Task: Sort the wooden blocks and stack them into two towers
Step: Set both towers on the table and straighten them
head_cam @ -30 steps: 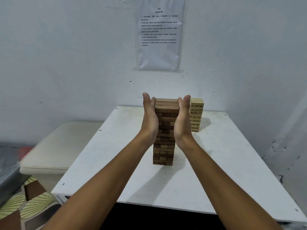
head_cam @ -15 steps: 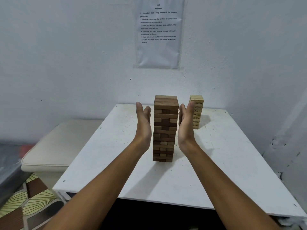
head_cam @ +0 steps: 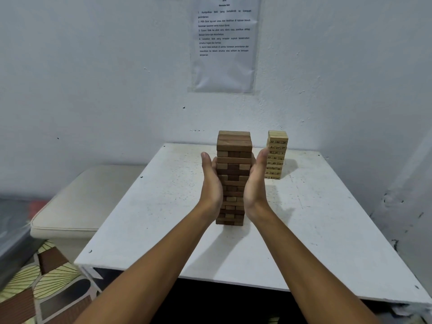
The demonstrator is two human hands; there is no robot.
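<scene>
My white table (head_cam: pixel 304 230) is the biggest thing here, a flat painted top, scuffed and speckled, set into the corner of a rough plastered wall (head_cam: pixel 93 78). On it the dark tower (head_cam: pixel 233 178) stands at the middle of the top, well back from the near edge. A second ago my palms pressed its upper layers; half a second ago they had opened away from it; now they have closed in again lower down, round its middle. I judge I am squaring the stack level by level, so the building looks finished and only the truing is left.

The dark tower is made of brown rectangular blocks with matt grain, laid crosswise in layers, some ends paler than others. The pale tower (head_cam: pixel 277 155) stands near the far right corner, shorter, of light smooth wood printed with numbers, well apart from my hands.

My left hand (head_cam: pixel 210 183) lies flat with straight fingers along the tower's left face. My right hand (head_cam: pixel 256 183) does the same on the right face. Neither grasps; both are unclenched, pressing or just touching.

A printed sheet (head_cam: pixel 224 43) in a glossy sleeve hangs on the wall.
</scene>
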